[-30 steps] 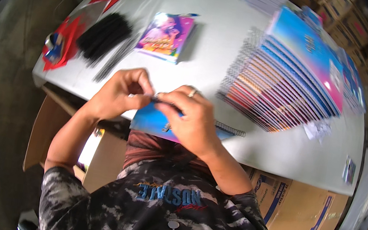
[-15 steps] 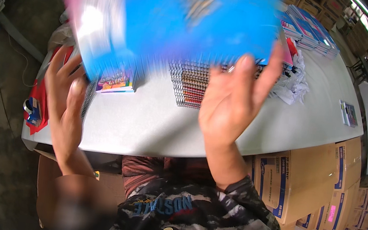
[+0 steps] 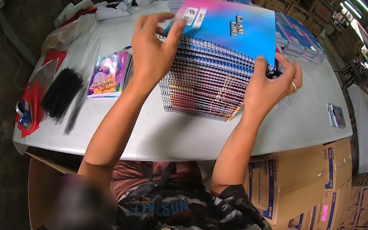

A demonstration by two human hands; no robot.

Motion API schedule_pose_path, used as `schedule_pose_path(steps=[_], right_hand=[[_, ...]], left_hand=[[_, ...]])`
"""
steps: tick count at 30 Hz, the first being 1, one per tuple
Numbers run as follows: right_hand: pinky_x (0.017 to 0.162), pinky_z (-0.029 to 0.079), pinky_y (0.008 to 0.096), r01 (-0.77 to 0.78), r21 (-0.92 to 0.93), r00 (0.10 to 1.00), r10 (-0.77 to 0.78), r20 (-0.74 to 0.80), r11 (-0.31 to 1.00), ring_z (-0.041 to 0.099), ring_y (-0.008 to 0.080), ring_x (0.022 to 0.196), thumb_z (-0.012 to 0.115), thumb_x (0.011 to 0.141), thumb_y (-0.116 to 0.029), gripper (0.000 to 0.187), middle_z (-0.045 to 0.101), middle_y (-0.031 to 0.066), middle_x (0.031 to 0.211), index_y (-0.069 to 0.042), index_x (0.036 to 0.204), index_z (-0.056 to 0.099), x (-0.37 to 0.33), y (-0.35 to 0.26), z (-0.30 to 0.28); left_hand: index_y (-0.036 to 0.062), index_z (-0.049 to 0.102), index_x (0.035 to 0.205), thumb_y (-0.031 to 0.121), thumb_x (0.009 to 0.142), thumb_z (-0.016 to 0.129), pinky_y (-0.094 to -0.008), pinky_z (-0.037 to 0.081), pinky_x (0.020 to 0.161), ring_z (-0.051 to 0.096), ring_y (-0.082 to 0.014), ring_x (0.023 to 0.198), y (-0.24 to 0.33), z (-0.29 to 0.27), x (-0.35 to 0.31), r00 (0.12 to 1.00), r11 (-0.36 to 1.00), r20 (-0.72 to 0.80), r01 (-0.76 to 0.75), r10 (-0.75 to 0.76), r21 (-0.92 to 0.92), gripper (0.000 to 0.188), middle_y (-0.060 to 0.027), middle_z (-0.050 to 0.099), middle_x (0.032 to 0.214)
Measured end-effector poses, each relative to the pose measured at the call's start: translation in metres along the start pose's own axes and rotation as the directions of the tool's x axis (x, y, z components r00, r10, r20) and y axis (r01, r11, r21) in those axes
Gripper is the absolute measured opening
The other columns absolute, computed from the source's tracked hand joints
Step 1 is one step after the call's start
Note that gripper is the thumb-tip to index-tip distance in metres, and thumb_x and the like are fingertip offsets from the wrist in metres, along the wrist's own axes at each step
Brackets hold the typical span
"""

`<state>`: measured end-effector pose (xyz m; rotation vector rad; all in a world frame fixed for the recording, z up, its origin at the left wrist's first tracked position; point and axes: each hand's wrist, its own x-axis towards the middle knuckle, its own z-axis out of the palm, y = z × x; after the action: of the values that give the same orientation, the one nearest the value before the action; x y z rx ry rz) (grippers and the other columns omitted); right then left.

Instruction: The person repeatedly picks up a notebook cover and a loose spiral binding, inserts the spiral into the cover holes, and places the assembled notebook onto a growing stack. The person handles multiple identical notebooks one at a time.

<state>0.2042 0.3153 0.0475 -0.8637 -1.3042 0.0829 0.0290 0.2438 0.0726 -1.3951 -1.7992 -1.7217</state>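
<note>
A spiral notebook with a blue and pink back cover lies on top of a leaning stack of spiral notebooks, whose wire coils face me. At the notebook's left corner, my left hand is closed, its thumb on the cover. My right hand pinches the right corner of the same notebook, with a ring on one finger. The undersides of both grips are hidden. Left of the stack stands a smaller pile of notebooks with a colourful picture cover.
Loose black binding coils lie at the table's left, beside red plastic and a blue tape dispenser. More notebook piles stand at the back right. A small packet rests near the right edge. Cardboard boxes stand below.
The blue notebook, raised and blurred before, has come down onto the stack. Both hands have gone from loosely spread fingers to gripping its corners; the left hand has moved right and away from me.
</note>
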Motion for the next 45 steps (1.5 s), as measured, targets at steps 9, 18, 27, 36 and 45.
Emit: schedule_pose_path(steps=[9,18,27,36,45], right_hand=[[0.063,0.042,0.0235,-0.206,0.334,0.977,0.21,0.024,0.92,0.049,0.0089,0.065,0.048,0.09,-0.016,0.028,0.061,0.0044,0.083,0.003,0.108,0.059,-0.006,0.001,0.009],[0.084,0.043,0.0287,-0.071,0.405,0.989,0.118,-0.09,0.911,0.056,0.0184,0.093,0.041,0.095,-0.019,0.032,0.06,0.0131,0.105,0.005,0.11,0.056,-0.017,0.016,0.028],[0.086,0.043,0.0342,-0.075,0.545,0.993,0.01,0.121,0.835,0.054,0.0238,0.099,0.044,0.09,-0.016,0.032,0.054,0.017,0.109,0.008,0.112,0.047,-0.13,0.005,-0.007],[0.099,0.035,0.0497,-0.64,-0.557,-0.476,-0.296,0.828,-0.528,0.042,0.0386,0.12,0.032,0.091,-0.054,0.072,0.04,0.0243,0.132,0.005,0.132,0.032,-0.251,-0.01,0.022],[0.102,0.031,0.0457,-0.793,-0.474,-0.423,-0.214,0.881,-0.383,0.041,0.0299,0.121,0.037,0.09,-0.054,0.072,0.037,0.0205,0.132,-0.001,0.138,0.023,-0.267,-0.031,0.056]], left_hand=[[0.0029,0.052,0.07,0.024,0.083,0.068,-0.0208,0.036,0.05,0.042,-0.0062,0.053,-0.017,0.026,-0.02,0.941,0.939,-0.301,0.044,-0.154,-0.342,0.029,0.0007,0.049,0.06],[0.0005,0.053,0.089,0.024,0.089,0.057,-0.0217,0.038,0.054,0.046,-0.0086,0.064,-0.038,0.02,-0.017,0.952,0.942,-0.297,-0.034,-0.071,-0.335,0.024,-0.0037,0.053,0.073],[0.0161,0.043,0.13,0.01,0.075,0.058,-0.0425,0.031,0.102,0.037,-0.0322,0.125,-0.233,-0.158,-0.119,0.818,0.534,0.527,-0.347,-0.23,0.771,0.058,-0.0076,0.041,0.136],[0.0121,0.064,0.097,0.007,0.079,0.059,-0.0341,0.049,0.062,0.063,-0.0232,0.072,-0.125,-0.209,-0.137,0.908,0.796,0.402,-0.153,-0.121,0.586,0.02,-0.0053,0.066,0.082],[0.0118,0.037,0.133,0.029,0.069,0.067,-0.0554,0.022,0.102,0.029,-0.0289,0.13,-0.151,-0.141,-0.195,0.863,0.695,0.342,0.015,-0.372,0.719,0.072,-0.011,0.036,0.138]])
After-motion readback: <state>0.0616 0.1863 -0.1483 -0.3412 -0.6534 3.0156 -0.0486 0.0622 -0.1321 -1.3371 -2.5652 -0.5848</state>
